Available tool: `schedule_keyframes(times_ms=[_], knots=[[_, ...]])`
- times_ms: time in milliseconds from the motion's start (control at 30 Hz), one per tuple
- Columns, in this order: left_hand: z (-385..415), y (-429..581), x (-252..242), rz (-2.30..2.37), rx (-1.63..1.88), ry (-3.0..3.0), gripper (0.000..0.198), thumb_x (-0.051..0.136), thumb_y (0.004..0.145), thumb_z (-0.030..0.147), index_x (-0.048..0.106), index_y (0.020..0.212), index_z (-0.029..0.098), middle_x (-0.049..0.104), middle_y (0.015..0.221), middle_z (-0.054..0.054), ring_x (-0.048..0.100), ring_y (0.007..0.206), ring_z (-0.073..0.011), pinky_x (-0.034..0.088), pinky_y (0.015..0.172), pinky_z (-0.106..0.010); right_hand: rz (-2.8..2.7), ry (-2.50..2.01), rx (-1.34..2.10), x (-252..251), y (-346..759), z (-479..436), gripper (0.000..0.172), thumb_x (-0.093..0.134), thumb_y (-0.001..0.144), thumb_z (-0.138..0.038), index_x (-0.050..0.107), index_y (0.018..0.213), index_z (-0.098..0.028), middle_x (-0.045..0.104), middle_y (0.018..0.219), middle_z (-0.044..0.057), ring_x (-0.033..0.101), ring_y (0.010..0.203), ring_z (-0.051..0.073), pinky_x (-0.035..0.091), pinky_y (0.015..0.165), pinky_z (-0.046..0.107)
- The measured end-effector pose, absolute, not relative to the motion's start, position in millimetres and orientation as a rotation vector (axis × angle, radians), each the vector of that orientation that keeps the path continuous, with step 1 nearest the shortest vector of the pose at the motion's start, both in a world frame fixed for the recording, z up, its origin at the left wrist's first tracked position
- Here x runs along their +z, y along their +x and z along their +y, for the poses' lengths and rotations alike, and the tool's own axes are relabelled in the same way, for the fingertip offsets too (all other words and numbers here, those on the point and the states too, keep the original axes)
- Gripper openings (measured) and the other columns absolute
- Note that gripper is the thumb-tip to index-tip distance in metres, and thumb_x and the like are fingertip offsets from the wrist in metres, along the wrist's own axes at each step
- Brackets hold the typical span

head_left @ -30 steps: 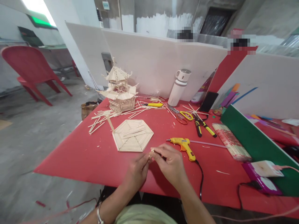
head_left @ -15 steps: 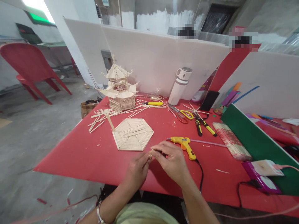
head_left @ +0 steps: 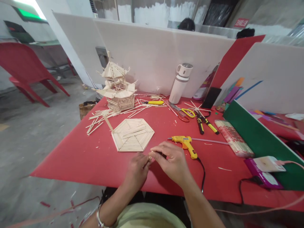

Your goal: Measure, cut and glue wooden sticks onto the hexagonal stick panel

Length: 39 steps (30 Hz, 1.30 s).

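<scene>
My left hand [head_left: 137, 171] is closed, pinching small pale wooden pieces [head_left: 150, 158] whose ends show at the fingertips. My right hand [head_left: 172, 160] meets it there, thumb and forefinger pinched at the same pieces, with something dark partly hidden under its fingers. Beyond my hands a flat polygonal panel of sticks [head_left: 133, 144] lies on the red table [head_left: 78, 158], with loose sticks on top and one stick standing at its left corner. A yellow glue gun [head_left: 187, 144] lies just past my right hand. A stick pagoda [head_left: 118, 91] stands at the back left.
Loose sticks [head_left: 95, 122], a yellow cutter [head_left: 154, 102], scissors [head_left: 187, 113], pliers [head_left: 200, 125] and a white flask [head_left: 180, 85] are farther back. At the right lie a bag of sticks [head_left: 234, 137], a green board [head_left: 261, 145] and a power bank [head_left: 263, 174]. Two heads show behind the partition.
The view has shifted slightly, moving the scene a little left and up. My hands remain together, their fingertips slightly lower and farther left in the picture.
</scene>
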<state>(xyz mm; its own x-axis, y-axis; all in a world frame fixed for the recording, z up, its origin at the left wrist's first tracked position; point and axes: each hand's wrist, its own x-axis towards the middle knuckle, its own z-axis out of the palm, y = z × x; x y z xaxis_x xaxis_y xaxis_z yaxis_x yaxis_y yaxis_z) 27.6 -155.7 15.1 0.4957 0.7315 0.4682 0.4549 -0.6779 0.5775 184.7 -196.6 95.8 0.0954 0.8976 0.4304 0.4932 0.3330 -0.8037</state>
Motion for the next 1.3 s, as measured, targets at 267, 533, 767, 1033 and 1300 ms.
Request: schedule_keyframes(times_ms=[267, 533, 767, 1033, 1300], knots=[[-155.7, 28.3, 14.8, 0.992, 1.011, 2.339, 0.021, 0.055, 0.089, 0.014, 0.063, 0.070, 0.018, 0.065, 0.069, -0.005, 0.059, 0.066, -0.0165, 0.045, 0.061, -0.027, -1.538, -1.315, 0.470, 93.4, 183.7, -197.4, 0.010, 0.066, 0.089, -0.020, 0.076, 0.090, -0.022, 0.070, 0.078, 0.002, 0.064, 0.071, 0.013, 0.052, 0.067, 0.023], [-153.7, 21.4, 16.9, 1.028, 1.061, 2.292, 0.021, 0.056, 0.084, 0.008, 0.062, 0.066, 0.018, 0.062, 0.063, -0.003, 0.057, 0.064, -0.0155, 0.043, 0.060, -0.025, -1.596, -1.304, 0.483, 104.5, 176.7, -193.1, 0.010, 0.066, 0.089, -0.019, 0.076, 0.088, -0.022, 0.071, 0.078, 0.002, 0.065, 0.070, 0.013, 0.052, 0.067, 0.023], [-134.5, 6.0, 52.3, 1.075, 0.896, 2.161, 0.012, 0.067, 0.078, 0.017, 0.067, 0.067, 0.021, 0.064, 0.065, 0.001, 0.059, 0.065, -0.0141, 0.045, 0.062, -0.024, -1.627, -1.231, 0.652, 139.4, 176.5, -163.2, 0.009, 0.069, 0.085, -0.023, 0.076, 0.081, -0.021, 0.070, 0.074, 0.002, 0.064, 0.066, 0.013, 0.050, 0.062, 0.023], [-117.3, -14.8, 82.9, 1.061, 0.928, 1.825, 0.054, 0.087, 0.061, 0.034, 0.074, 0.113, 0.023, 0.071, 0.085, -0.003, 0.057, 0.059, -0.0114, 0.050, 0.055, -0.024, -1.715, -1.319, 0.623, 147.6, 191.1, -142.2, 0.013, 0.071, 0.085, -0.031, 0.078, 0.082, -0.021, 0.068, 0.070, -0.001, 0.057, 0.060, 0.010, 0.042, 0.056, 0.022], [-114.9, -7.8, 86.9, 1.038, 0.938, 1.722, 0.036, 0.082, 0.066, 0.029, 0.076, 0.100, 0.021, 0.076, 0.092, -0.006, 0.062, 0.064, -0.0133, 0.052, 0.055, -0.024, -1.601, -1.267, 0.685, 150.7, 195.7, -144.5, 0.017, 0.071, 0.084, -0.036, 0.077, 0.084, -0.020, 0.069, 0.075, 0.002, 0.059, 0.065, 0.013, 0.046, 0.060, 0.025]])
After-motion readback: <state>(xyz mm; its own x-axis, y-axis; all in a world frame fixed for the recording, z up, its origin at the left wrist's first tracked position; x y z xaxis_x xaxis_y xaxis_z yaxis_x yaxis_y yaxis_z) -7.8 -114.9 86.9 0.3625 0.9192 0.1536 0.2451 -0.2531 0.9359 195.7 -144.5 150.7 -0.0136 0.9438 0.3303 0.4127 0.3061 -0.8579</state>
